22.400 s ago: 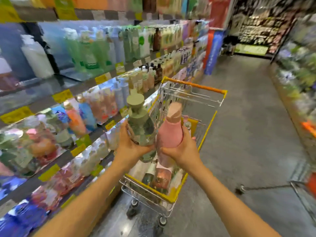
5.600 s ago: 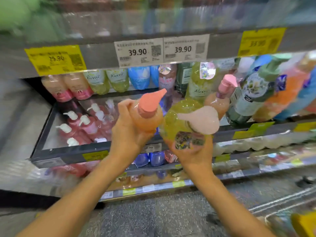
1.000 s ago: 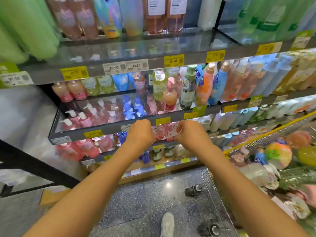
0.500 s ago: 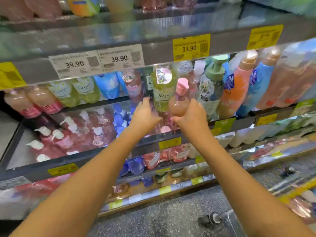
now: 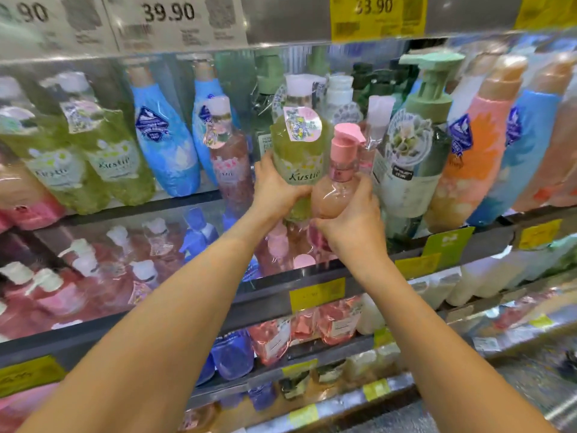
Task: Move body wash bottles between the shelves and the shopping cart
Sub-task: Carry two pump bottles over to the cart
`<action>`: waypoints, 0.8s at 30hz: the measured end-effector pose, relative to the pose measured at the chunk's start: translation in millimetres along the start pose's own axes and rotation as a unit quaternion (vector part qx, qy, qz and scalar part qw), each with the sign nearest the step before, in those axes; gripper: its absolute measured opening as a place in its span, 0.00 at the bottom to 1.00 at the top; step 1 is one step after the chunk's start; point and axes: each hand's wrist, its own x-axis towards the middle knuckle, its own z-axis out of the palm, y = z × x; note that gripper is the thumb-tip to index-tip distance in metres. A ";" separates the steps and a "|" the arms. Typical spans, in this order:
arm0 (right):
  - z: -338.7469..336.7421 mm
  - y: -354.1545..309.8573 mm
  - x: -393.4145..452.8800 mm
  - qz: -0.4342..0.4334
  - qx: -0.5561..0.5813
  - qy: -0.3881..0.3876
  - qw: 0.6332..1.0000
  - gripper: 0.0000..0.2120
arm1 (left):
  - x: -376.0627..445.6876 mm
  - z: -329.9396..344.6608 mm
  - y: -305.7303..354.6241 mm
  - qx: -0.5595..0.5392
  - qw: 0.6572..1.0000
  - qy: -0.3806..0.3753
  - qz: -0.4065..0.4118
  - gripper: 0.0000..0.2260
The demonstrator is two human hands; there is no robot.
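My left hand (image 5: 276, 187) grips a yellow-green body wash bottle (image 5: 299, 148) with a white cap at the front of the middle shelf (image 5: 199, 200). Beside it, my right hand (image 5: 352, 217) grips a round peach bottle (image 5: 335, 190) with a pink pump. The two bottles touch each other. I cannot tell whether they stand on the shelf or are lifted off it. The shopping cart is out of view.
Around the two bottles the shelf holds green, blue, pink and orange bottles, and a tall bottle with a green pump (image 5: 415, 151) stands right of my right hand. Price tags (image 5: 175, 20) line the shelf edge above. Lower shelves (image 5: 281, 307) hold more bottles.
The view has closed in on the middle shelf. Both hands have reached forward and closed round the green and peach bottles, which they were only touching half a second ago.
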 end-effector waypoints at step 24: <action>-174.8 -57.9 -158.9 0.070 0.176 -0.017 0.982 0.31 | -207.5 -84.7 149.3 0.008 0.990 -0.125 -0.068 0.39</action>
